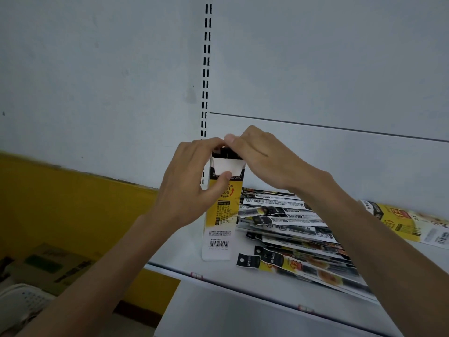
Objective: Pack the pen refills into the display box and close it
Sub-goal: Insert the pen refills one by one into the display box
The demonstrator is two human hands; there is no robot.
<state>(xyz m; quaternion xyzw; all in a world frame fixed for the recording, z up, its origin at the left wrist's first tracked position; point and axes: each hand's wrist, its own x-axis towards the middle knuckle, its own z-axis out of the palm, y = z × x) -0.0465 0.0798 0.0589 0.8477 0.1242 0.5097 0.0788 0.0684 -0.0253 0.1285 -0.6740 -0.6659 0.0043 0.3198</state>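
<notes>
Box (220, 222): upright near the front edge of the shelf (243, 295), yellow face and barcode toward the camera, dark refill heads showing in its open top.
Refills (291, 229): a loose pile lying flat just right of the box, touched by neither grip; whether they are still to be packed or are surplus, I cannot tell.
Left grip (187, 188): wrapped round the box's upper part, thumb pressed on the front just under the flap, steadying it.
Right grip (264, 159): fingers curled over the box top from the right, bearing down on the lid.
Flap (227, 166): white tab lying outside the front face, not tucked. Closing looks like the step in hand. Next, the tab needs steering inside the front wall while the left thumb keeps that wall from bowing.
Second box (408, 224): flat at the shelf's far right, well apart.
Panel (315, 69): grey back wall behind both grips.
</notes>
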